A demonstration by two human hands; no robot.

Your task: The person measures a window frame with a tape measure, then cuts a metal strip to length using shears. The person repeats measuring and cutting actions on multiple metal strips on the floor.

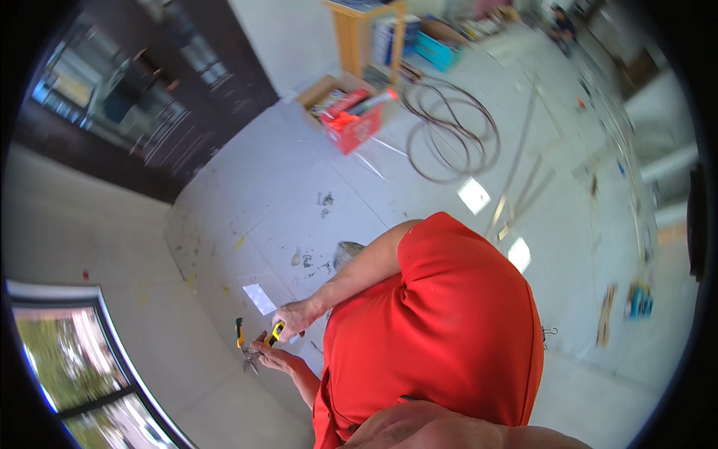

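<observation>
Low on the left of the head view, both my hands are together at a pair of yellow-handled pliers or snips [250,362]. Its handles are yellow and dark, spread apart, and its metal jaws point down. My right hand [295,319], the upper one, is closed around the handle nearer to me. Below it, my left hand [274,357] has its fingers at the tool near the joint. Part of the left fingers is hidden, and the picture is a little blurred. I cannot make out anything between the jaws.
A window [75,359] and a pale wall stand at the left, with dark doors [149,82] at the upper left. On the tiled floor lie a red box [351,135] of supplies, a coiled hose [452,142] and long strips. A teal box [437,49] stands farther off; someone is at the far right.
</observation>
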